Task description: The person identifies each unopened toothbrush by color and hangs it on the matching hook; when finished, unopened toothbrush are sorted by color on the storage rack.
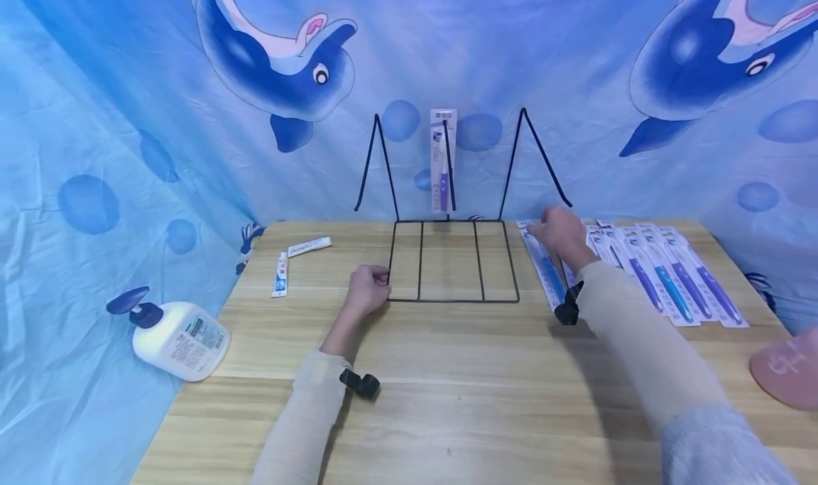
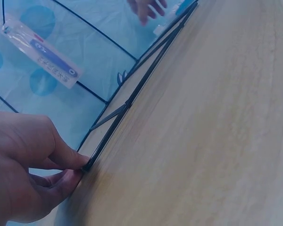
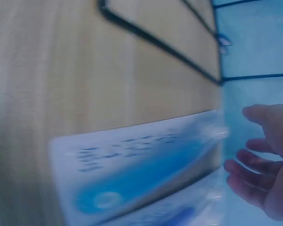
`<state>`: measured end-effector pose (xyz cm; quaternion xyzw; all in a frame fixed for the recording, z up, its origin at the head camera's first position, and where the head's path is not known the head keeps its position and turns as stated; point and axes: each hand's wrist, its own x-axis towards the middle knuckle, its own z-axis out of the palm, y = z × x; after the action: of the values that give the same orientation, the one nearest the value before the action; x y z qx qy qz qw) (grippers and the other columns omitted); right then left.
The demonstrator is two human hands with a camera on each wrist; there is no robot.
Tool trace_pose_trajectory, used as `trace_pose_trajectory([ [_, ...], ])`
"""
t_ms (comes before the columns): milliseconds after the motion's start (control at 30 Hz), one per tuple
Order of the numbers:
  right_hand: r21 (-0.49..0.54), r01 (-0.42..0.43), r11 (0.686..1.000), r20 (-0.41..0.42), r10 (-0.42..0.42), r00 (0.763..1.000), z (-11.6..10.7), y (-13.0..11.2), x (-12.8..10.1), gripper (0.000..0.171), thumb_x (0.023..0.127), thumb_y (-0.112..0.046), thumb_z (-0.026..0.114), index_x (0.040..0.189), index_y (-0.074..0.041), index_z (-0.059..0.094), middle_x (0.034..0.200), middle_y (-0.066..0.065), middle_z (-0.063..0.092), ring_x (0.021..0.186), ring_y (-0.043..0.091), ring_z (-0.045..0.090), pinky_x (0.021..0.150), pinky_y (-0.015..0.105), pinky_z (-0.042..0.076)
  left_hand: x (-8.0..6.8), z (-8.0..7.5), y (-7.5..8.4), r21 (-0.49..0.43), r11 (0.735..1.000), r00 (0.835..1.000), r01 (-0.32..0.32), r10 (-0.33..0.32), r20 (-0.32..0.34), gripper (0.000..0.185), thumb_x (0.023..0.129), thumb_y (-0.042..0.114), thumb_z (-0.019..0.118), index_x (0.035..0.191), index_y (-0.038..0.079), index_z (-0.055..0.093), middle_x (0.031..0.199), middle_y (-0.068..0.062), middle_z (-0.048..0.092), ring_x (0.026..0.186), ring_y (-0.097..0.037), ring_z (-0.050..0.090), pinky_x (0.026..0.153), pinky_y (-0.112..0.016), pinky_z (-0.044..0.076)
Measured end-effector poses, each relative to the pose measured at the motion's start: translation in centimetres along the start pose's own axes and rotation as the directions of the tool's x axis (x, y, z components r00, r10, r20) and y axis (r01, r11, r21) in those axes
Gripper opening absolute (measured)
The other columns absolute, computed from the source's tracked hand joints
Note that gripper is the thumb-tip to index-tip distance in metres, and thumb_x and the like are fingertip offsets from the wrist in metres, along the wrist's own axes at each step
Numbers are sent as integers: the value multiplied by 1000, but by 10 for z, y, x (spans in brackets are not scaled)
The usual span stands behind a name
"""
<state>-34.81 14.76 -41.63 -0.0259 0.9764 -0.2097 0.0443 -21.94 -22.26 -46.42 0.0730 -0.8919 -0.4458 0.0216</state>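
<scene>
A black wire display rack [image 1: 469, 301] stands on the wooden table against the curtain, with hooks rising at its back. One packaged purple toothbrush [image 1: 443, 187] hangs from its middle hook. My left hand [image 1: 369, 288] pinches the front left corner of the rack; the left wrist view shows thumb and finger on the wire [image 2: 88, 164]. Right of the rack my right hand [image 1: 561, 235] hovers over packaged toothbrushes, its fingers [image 3: 255, 162] loosely bent and holding nothing. Closest to it lies a pack with a blue toothbrush [image 1: 544, 265], partly covered by the hand and wrist.
Several more packaged toothbrushes [image 1: 677, 275] lie fanned out at the right. Two toothpaste tubes, one lying flat [image 1: 309, 246] and one angled [image 1: 280, 275], are left of the rack. A white pump bottle [image 1: 182, 341] is at the left edge, a pink object [image 1: 789, 371] at the right.
</scene>
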Motion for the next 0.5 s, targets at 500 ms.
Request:
trace_pose_trajectory([
  [500, -30, -3, 1000, -40, 2, 999, 21, 3, 6, 21, 94, -16, 52, 81, -1, 57, 75, 15, 57, 68, 31, 55, 55, 41, 46, 1, 2, 0, 10, 1000, 1000, -6, 6, -18, 42, 76, -10, 66, 118, -9, 67, 95, -15, 68, 87, -26, 65, 81, -33, 58],
])
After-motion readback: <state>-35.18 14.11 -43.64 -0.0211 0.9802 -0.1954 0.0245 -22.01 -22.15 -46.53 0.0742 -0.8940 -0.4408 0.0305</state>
